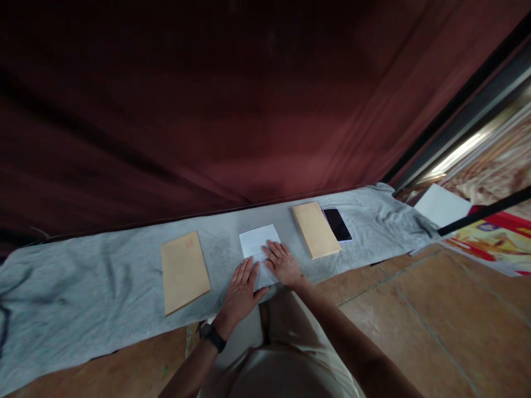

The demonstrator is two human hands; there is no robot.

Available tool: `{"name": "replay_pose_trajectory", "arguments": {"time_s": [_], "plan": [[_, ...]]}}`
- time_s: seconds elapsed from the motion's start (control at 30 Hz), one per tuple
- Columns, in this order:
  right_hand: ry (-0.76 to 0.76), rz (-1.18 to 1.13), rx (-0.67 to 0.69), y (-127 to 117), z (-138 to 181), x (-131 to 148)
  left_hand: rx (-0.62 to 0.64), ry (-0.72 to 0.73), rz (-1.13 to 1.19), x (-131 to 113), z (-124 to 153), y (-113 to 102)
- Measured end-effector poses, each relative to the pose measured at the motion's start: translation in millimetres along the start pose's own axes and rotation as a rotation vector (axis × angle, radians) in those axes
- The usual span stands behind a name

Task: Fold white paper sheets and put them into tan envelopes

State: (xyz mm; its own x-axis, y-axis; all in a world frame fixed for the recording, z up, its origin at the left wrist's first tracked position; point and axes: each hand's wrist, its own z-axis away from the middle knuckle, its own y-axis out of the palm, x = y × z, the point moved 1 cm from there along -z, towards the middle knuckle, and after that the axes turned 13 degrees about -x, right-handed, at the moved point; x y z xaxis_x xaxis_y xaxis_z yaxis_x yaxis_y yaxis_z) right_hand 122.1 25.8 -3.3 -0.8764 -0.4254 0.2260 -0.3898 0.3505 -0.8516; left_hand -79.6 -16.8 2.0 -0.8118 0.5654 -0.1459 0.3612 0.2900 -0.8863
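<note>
A white sheet of paper (257, 241) lies on a grey cloth (83, 287) spread on the floor. My left hand (241, 288) rests flat on the sheet's near left part, fingers stretched out. My right hand (282, 262) lies flat on its right side, fingers spread. A black watch (211, 335) is on my left wrist. A brown envelope (183, 271) lies to the left of the sheet, and a second brown envelope (316, 229) lies to its right.
A dark phone (337, 224) lies beside the right envelope. A dark red curtain (207, 110) hangs behind the cloth. Brown floor tiles (435, 309) lie to the right, with a white sheet (442, 205) and colourful printed material (493, 237) beyond.
</note>
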Motion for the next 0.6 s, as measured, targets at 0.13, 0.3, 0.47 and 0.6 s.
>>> {"name": "replay_pose_trajectory", "arguments": {"time_s": [0.13, 0.3, 0.47, 0.6], "plan": [[0.046, 0.037, -0.017, -6, 7, -18, -0.002, 0.008, -0.009, -1, 2, -3], [0.099, 0.059, -0.066, -9, 14, -14, -0.007, -0.011, -0.005, -3, 5, -4], [0.000, 0.013, -0.030, -8, 30, 12, -0.013, -0.048, 0.014, -11, -1, 0], [0.016, 0.039, -0.040, -6, 41, 21, -0.014, -0.039, 0.022, -18, -6, 3]]}}
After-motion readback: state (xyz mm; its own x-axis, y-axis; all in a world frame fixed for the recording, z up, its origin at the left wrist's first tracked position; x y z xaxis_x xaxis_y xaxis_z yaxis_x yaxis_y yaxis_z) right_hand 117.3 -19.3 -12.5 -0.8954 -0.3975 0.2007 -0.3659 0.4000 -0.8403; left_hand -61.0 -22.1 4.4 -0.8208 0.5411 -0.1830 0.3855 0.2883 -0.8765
